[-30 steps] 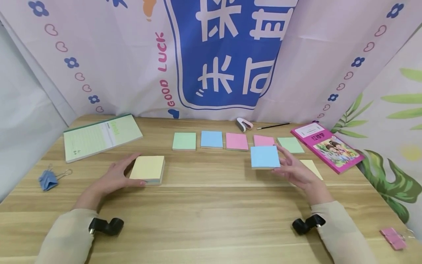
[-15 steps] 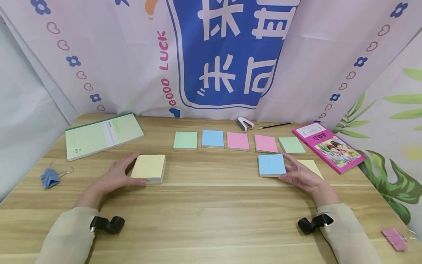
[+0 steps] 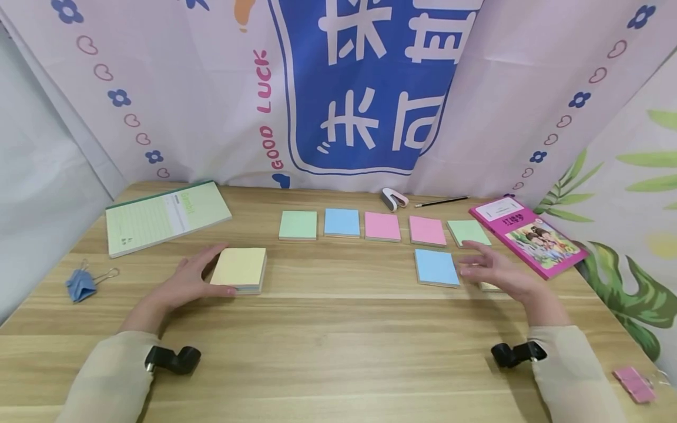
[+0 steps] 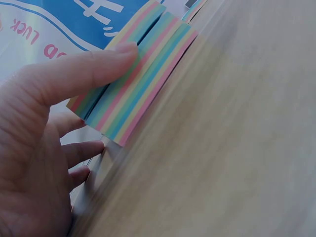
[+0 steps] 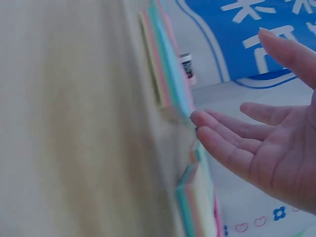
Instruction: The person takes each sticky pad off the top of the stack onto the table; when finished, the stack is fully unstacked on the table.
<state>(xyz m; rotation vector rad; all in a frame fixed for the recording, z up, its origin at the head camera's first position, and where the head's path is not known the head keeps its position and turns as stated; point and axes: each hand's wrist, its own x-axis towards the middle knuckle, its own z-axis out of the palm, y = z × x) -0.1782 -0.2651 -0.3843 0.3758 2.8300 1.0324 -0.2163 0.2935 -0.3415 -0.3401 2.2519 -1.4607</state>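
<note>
On the left side of the table my left hand point(image 3: 185, 281) holds a thick stack of sticky notes point(image 3: 240, 267) with a yellow top, thumb along the front edge and fingers behind. Its striped layers of pink, yellow, green and blue show in the left wrist view, the thumb point(image 4: 94, 71) lying across them. A blue sticky note pad point(image 3: 436, 267) lies flat on the right side. Just right of that pad is my right hand point(image 3: 499, 271), fingers spread and holding nothing. Beneath this hand a yellow sticky note pad point(image 3: 491, 287) is mostly hidden.
Behind runs a row of green point(image 3: 298, 225), blue point(image 3: 341, 222), pink and green pads. A stapler point(image 3: 394, 198) and pencil point(image 3: 441, 201) lie farther back. A notebook point(image 3: 169, 218) and blue binder clip point(image 3: 81, 285) are left; a pink book point(image 3: 529, 235) and pink clip point(image 3: 634, 385) right.
My right hand has lowered the blue pad onto the table, let it go and drawn off to the right. My left hand keeps its hold on the stack.
</note>
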